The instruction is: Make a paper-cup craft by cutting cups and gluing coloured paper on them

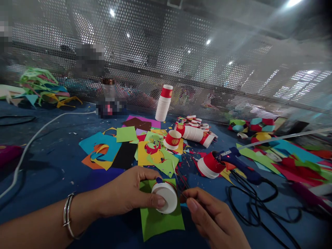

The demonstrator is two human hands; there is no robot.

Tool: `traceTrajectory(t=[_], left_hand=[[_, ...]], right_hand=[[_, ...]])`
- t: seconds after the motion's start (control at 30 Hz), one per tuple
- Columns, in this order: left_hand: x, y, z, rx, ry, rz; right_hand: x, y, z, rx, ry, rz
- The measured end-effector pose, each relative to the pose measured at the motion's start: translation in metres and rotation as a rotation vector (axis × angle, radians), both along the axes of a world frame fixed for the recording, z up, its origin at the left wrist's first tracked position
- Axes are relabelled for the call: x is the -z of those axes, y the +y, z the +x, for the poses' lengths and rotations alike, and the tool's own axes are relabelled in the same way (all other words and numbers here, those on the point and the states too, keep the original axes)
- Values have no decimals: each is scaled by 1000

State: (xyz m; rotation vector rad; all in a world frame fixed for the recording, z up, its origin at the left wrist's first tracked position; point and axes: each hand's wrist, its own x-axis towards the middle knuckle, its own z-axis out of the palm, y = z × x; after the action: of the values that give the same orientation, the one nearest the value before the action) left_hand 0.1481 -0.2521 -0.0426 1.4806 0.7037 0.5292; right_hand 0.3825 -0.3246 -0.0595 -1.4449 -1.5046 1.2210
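Observation:
My left hand (pixel 135 193) is closed on the white round base of a cut paper cup (pixel 169 199), with the thumb pressed on its face. Behind the base, in the same hold, is a sheet of green paper (pixel 162 226). A small dark blue piece (pixel 159 180) shows at the base's upper edge. In a pinch, my right hand (pixel 207 214) grips a slim dark tool (pixel 183 180) with thin tips pointing up and away, just right of the green paper. Whether it is tweezers or scissors I cannot tell.
Coloured paper scraps (pixel 155 148) cover the middle of the blue table. A cup (pixel 172 139) stands among them, with a tall cup stack (pixel 164 103) behind and a fallen stack (pixel 193 133). At right, a blue glue gun (pixel 241 162) rests its nozzle at another cup (pixel 210 165); black cable (pixel 255 204) coils nearby.

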Motion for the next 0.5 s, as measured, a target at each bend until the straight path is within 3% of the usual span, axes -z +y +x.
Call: traceTrajectory(t=[0.5], left_hand=[[0, -1, 1, -24, 16, 60]], right_hand=[[1, -2, -2, 14, 37, 5]])
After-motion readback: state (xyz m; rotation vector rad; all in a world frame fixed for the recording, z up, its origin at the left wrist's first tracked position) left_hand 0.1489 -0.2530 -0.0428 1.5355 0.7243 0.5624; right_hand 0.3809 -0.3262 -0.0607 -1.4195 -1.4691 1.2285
